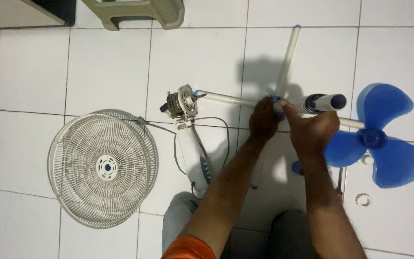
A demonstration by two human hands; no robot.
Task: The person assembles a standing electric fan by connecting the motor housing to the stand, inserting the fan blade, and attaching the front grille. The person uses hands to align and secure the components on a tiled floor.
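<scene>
**Asker:** Looking down from the head camera, what are the hands doing?

**Describer:** Both hands meet at the centre of a white cross-shaped fan base (283,67) lying on the tiled floor (106,62). The left hand (263,120) is curled around the blue hub where the legs cross; its grip looks closed on that joint. The right hand (312,129) sits just beside it at three o'clock, fingers wrapped over the grey stand pole (323,102), which points toward three o'clock.

**Asker:** What else lies around?

**Describer:** At three o'clock from the hands, a blue three-blade fan propeller (379,139) lies flat, touching nothing the hands hold. At nine o'clock, the bare fan motor (180,103) sits on its white neck housing (195,158), with a grey cord looping beside it. Farther toward nine o'clock, white wire fan guards (102,168) lie stacked. A small white ring (362,199) lies at five o'clock. A grey-green plastic stool (140,12) stands at eleven o'clock, well apart.
</scene>
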